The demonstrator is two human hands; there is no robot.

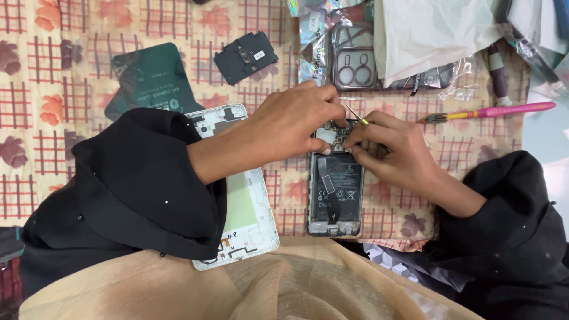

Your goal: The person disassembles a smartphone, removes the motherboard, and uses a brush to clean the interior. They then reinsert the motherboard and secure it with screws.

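Black and dark grey, the opened smartphone with its back cover off [335, 195] lies upright on the floral checked tablecloth [53, 71], its battery and upper circuit area exposed, just in front of the person. The left hand [290, 121] reaches across and curls over the phone's top edge, fingertips pressed down on the upper board area, steadying it; it grips nothing loose that I can see. The right hand [388, 148] is closed in a pinch around a thin metal tool with a yellow-green tip [355, 115], whose working end points down into the top of the phone between the two hands.

Left of the phone, partly under the black sleeve, lies a white phone frame panel [249, 201]. Beyond it sit a dark green rounded back cover [151, 77] and a small black plastic inner cover plate [245, 56]. Behind the hands are a clear phone case in shiny packaging [349, 59] and a white plastic bag [432, 29]; a pink-handled brush [498, 111] rests to the right.

The risk I see is the tool slipping: the tip works close to small connectors and next to the battery, so a skid could scratch the board or nick the cell. The left fingers hide much of the work area, which makes a misplaced tip more likely.
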